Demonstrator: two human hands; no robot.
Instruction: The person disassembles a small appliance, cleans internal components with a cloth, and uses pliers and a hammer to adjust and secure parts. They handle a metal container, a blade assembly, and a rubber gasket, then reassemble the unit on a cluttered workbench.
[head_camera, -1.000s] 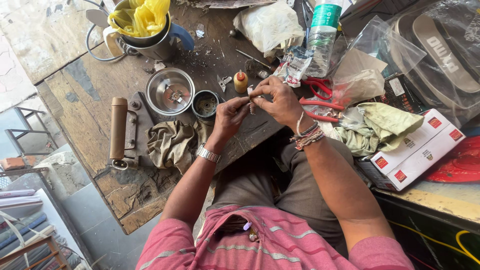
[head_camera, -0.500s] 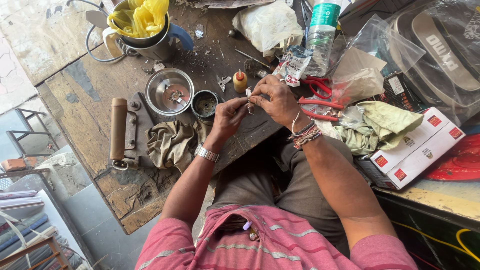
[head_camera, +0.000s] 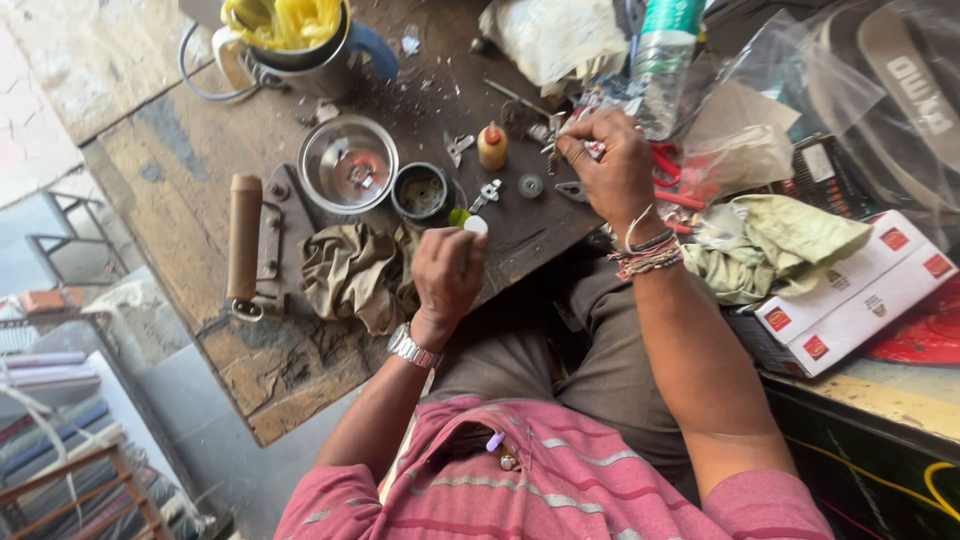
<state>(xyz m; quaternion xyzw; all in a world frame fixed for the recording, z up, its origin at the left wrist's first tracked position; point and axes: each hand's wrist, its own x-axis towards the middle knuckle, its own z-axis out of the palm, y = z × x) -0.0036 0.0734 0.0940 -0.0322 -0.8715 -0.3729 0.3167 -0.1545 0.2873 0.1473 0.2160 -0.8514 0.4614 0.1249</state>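
The left hand (head_camera: 447, 278) gripped a white-capped small bottle (head_camera: 470, 228) while the right hand (head_camera: 610, 165) pinched small metal parts (head_camera: 560, 135) beside a steel bowl (head_camera: 347, 164) holding bits.

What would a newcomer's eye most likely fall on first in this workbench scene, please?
Probably the two hands mid-bench: the right hand pinches a small metal part, while the left hand grips a small white-capped bottle. Next, the shiny steel bowl left of them and the yellow-filled mug at the far edge.

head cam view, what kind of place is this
Probably a small repair stall or workshop: a worn wooden workbench strewn with small metal parts, a steel bowl holding bits, and red-handled pliers beside the right hand.
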